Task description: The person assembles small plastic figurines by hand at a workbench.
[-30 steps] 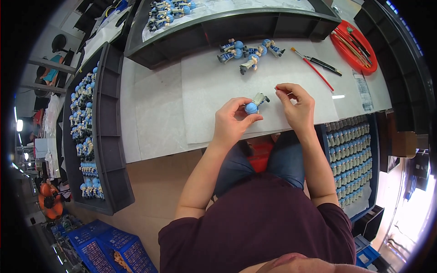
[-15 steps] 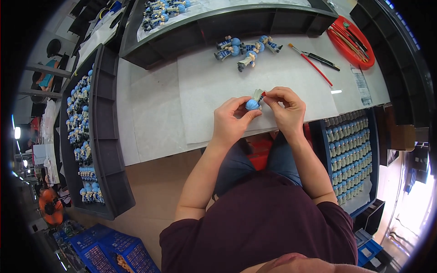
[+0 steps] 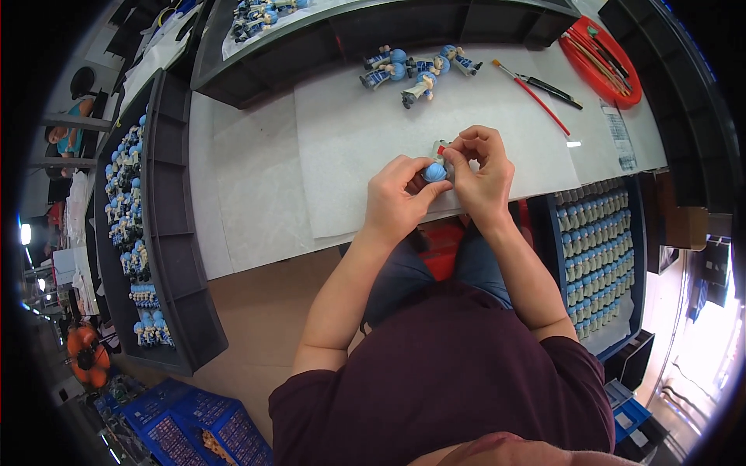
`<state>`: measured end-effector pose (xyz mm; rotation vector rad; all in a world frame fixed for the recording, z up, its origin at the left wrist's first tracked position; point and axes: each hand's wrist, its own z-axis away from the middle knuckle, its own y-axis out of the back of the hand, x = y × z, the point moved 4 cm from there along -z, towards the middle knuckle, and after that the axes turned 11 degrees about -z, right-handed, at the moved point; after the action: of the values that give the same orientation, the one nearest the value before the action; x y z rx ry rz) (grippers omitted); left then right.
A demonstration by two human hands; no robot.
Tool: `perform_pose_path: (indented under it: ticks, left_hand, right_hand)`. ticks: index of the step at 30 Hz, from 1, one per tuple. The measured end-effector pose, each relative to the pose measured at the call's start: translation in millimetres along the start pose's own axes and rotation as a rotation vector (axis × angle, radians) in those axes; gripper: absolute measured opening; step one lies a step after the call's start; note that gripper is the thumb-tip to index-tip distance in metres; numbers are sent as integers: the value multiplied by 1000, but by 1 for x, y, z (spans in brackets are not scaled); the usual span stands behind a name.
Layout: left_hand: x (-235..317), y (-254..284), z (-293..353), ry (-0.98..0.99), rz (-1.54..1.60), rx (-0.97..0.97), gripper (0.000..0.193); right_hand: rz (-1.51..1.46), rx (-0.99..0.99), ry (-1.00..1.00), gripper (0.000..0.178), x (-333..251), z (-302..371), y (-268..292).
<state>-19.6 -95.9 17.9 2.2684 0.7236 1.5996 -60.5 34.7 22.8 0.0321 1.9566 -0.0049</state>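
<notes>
My left hand is closed around a small figurine with a ribbed blue head and a pale lower part. The figurine is held above the white sheet, its head toward me. Between the fingertips of my right hand is a small red piece, right at the figurine's pale body. Whether the red piece touches the body or is fixed to it, I cannot tell. My fingers hide much of the figurine. Farther back on the sheet lie several similar blue-haired figurines.
A red-handled brush and a black pen-like tool lie at the right, near a red tray of brushes. Grey crates with figurines stand at the back and left. A blue crate holds rows of figurines at lower right.
My right hand has moved slightly left and up, bringing the red piece in front of the figurine's body. The figurine has tilted a little in my left hand. The whole view has shifted slightly.
</notes>
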Motion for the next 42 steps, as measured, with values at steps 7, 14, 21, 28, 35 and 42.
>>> perform_pose_path:
  ticks: [7, 14, 21, 28, 35, 42]
  left_hand:
    - [0, -1, 0, -14, -37, 13, 29]
    - [2, -2, 1, -41, -24, 5, 29]
    - [0, -2, 0, -16, -10, 9, 28]
    - [-1, -3, 4, 10, 15, -16, 27]
    - [-1, -3, 1, 40, 5, -21, 25]
    - [1, -2, 1, 10, -13, -15, 26]
  right_hand:
    - [-36, -29, -62, 27, 2, -1, 0]
    - [-28, -27, -46, 28, 1, 0, -1]
    - [-74, -11, -134, 28, 6, 2, 2]
    - [-31, -40, -41, 28, 4, 11, 2]
    - [4, -53, -17, 28, 2, 4, 1]
    - [90, 15, 55, 26, 1, -17, 6]
